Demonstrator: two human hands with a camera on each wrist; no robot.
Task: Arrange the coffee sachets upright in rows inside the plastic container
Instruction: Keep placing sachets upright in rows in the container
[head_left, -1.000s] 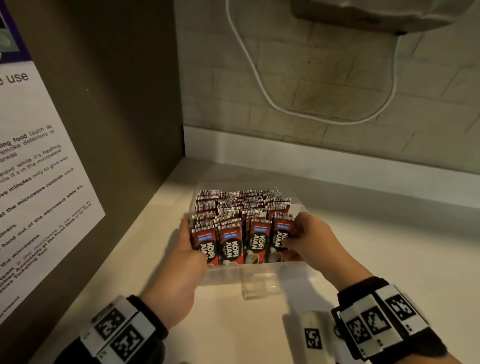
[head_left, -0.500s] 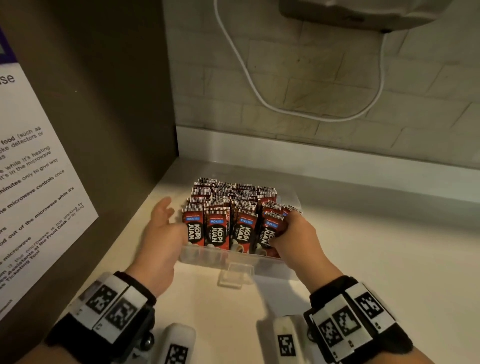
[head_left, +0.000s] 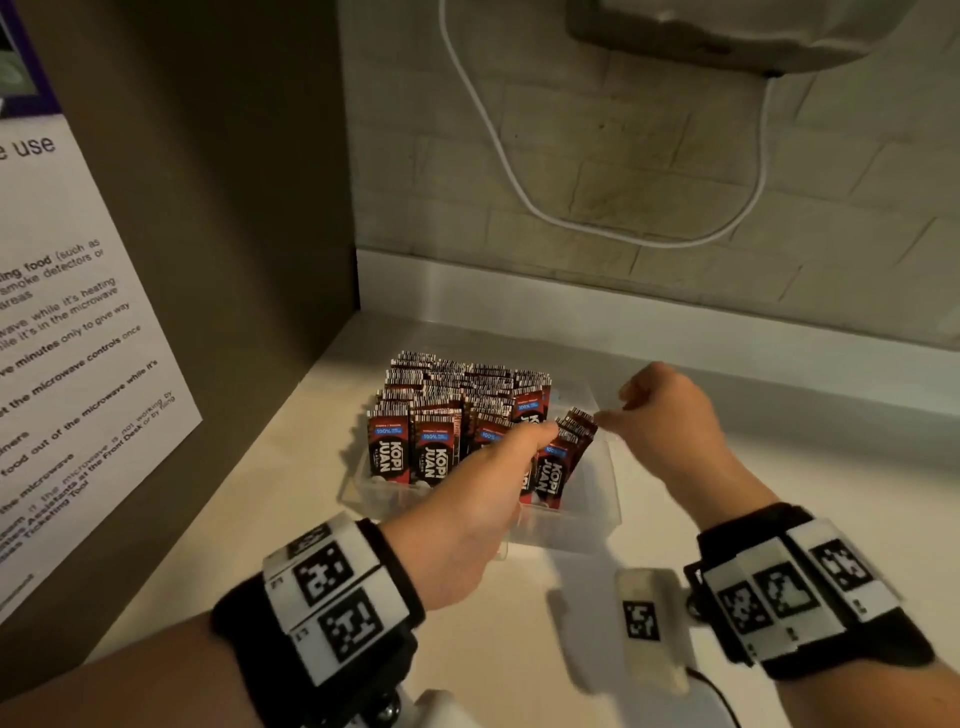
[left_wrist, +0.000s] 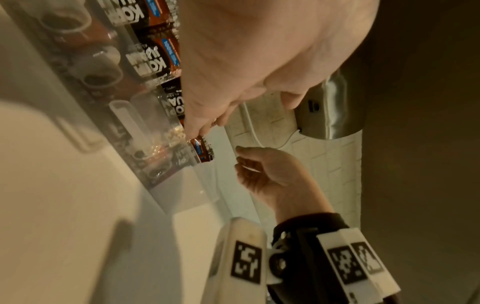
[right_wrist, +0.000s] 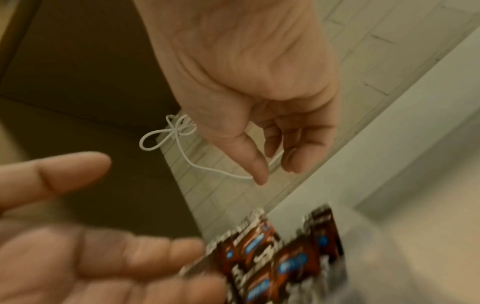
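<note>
A clear plastic container (head_left: 597, 488) sits on the white counter, packed with rows of upright red-and-black coffee sachets (head_left: 436, 410). At its right end a small bunch of sachets (head_left: 563, 457) leans to the right. My left hand (head_left: 524, 441) reaches across the container's front, and its straight fingers (right_wrist: 145, 255) press against that leaning bunch (right_wrist: 283, 253). My right hand (head_left: 662, 415) hovers just right of the bunch, fingers loosely curled around nothing (right_wrist: 275, 156). The left wrist view shows my left fingertips (left_wrist: 200, 129) on the sachet tops and the empty right hand (left_wrist: 267, 174) beyond.
A dark side panel with a printed notice (head_left: 78, 338) stands close on the left. Behind is a brick wall with a looping white cable (head_left: 498, 156) and a wall-mounted appliance (head_left: 727, 36) overhead. White counter (head_left: 805, 493) extends to the right.
My left hand left the container's left side and crossed its front to the right-hand sachets. My right hand let go of those sachets and lifted up to the right.
</note>
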